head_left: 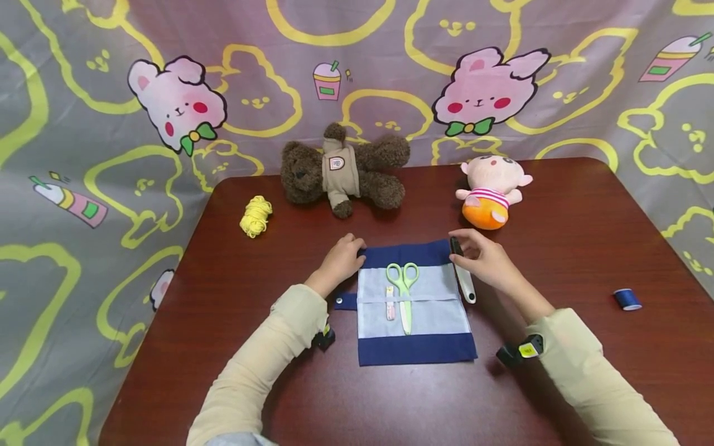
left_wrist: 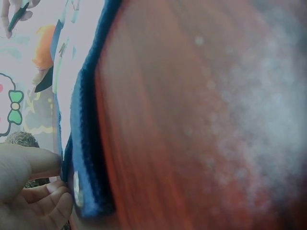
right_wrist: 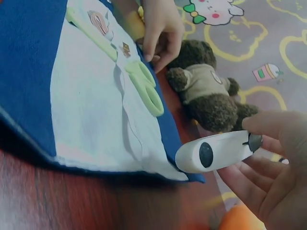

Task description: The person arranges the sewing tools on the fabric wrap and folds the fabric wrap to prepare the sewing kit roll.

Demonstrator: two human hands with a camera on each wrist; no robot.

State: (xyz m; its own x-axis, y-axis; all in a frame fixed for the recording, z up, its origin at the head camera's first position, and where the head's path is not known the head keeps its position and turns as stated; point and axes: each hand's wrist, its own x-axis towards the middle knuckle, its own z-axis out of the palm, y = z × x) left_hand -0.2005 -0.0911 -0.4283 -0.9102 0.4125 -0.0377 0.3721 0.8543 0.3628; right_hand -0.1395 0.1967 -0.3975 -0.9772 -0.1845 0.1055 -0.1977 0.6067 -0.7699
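A navy tool roll (head_left: 415,350) with a light grey-blue inside lies unfolded on the table. Green-handled scissors (head_left: 406,286) and a small pink-and-white strip-like item (head_left: 390,303) lie on it, crossed by a stitched band. At the roll's far left corner, my left hand (head_left: 341,260) pinches the cloth edge between thumb and fingers. My right hand (head_left: 486,255) holds a long white-and-black tool (right_wrist: 221,149) by its dark end, beside the roll's right edge. A dark oval marks the tool's rounded white end; its exact kind does not show.
A snap strap (head_left: 346,301) sticks out left of the roll. Behind lie a brown teddy bear (head_left: 341,168) and a plush toy in orange shorts (head_left: 491,192). Yellow yarn (head_left: 256,217) sits at the left, a blue thread spool (head_left: 628,299) at the right. A printed curtain (head_left: 379,62) hangs behind the table.
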